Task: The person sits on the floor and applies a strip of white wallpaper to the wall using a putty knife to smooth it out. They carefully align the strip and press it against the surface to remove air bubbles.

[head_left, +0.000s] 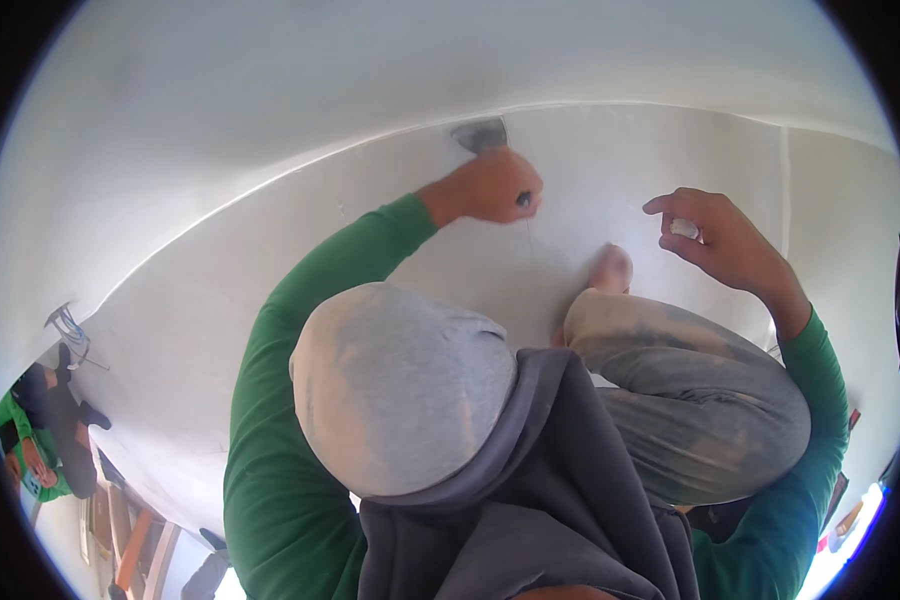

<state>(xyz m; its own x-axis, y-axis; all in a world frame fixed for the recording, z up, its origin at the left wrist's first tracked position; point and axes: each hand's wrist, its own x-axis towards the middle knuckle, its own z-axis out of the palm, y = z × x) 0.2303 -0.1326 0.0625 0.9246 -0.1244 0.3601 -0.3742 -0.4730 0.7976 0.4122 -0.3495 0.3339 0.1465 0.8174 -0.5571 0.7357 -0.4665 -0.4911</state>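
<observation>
My left hand [492, 187] is closed in a fist around a putty knife [482, 134]. Its wide grey blade lies at the seam where the white floor meets the wall, and a dark bit of the handle's end shows at the fist. To the right, my right hand [715, 235] is raised with bent fingers. Held in its curled fingers is a small white lump [684, 229], partly hidden; what it is made of I cannot tell. A faint thin line runs down below my left fist, either a thread or a mark on the floor.
A white wall [450, 60] curves along the far side. My bare foot [610, 268] and bent knees, in stained grey trousers, are close to my hands. Blue wires [70, 325] stick out at the left. Another person [45, 440] in green sits at the far left, near wooden pieces [135, 545].
</observation>
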